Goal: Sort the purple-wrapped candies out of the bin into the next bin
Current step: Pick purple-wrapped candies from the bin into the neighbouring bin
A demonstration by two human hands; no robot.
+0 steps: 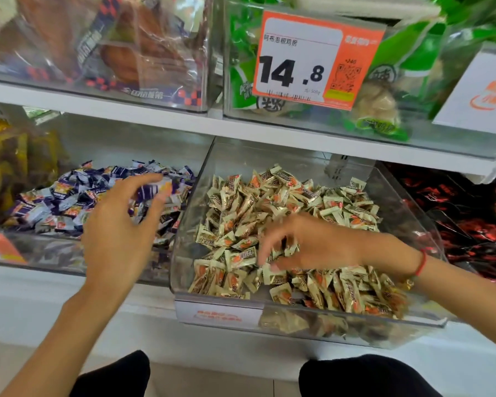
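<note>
Blurred purple-wrapped candy apparently at left hand fingertips.

An orange-and-white price tag clipped to the far upper bin with green packets reads "14.8", with "元/500g" beneath and the Chinese heading "阿布泡椒鸡房". Its QR code, barcode and other labels are too blurred to read.

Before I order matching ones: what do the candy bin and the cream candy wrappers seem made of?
Candy bin: apparently clear rigid plastic, glossy; the candies show through its walls, which catch reflections. Cream candy wrappers: thin, shiny film, probably plastic or foil-lined, with crimped, saw-toothed ends.
</note>
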